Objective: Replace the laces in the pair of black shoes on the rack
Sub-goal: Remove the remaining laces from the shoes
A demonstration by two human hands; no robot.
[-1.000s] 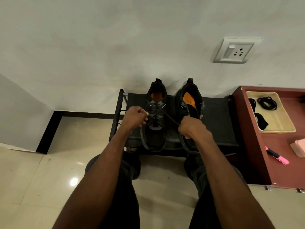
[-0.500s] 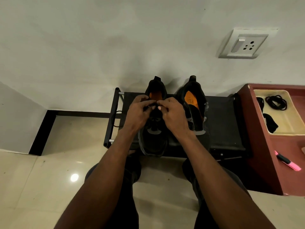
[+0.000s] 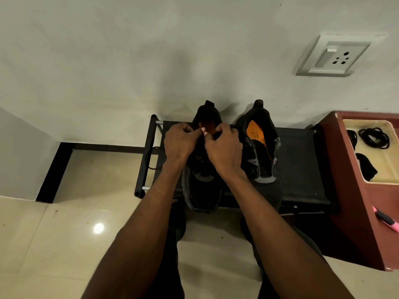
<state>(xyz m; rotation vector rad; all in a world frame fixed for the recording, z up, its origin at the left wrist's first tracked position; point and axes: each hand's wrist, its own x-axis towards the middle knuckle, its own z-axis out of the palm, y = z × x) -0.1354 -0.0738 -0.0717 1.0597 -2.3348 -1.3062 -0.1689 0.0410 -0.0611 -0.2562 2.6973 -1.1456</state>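
My left hand (image 3: 180, 143) and right hand (image 3: 224, 147) meet, fingers curled, over the collar of the left shoe (image 3: 203, 180) near the rack's (image 3: 302, 169) left end, pinching its lace (hidden under my fingers). The right shoe (image 3: 262, 147) stands just beside it, mid-rack.

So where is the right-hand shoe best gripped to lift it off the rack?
By the heel collar of the right-hand shoe, from above: its mouth gapes wide with the orange insole showing, no lace visibly crossing it, the heel tab points at the wall, and neither hand covers it.
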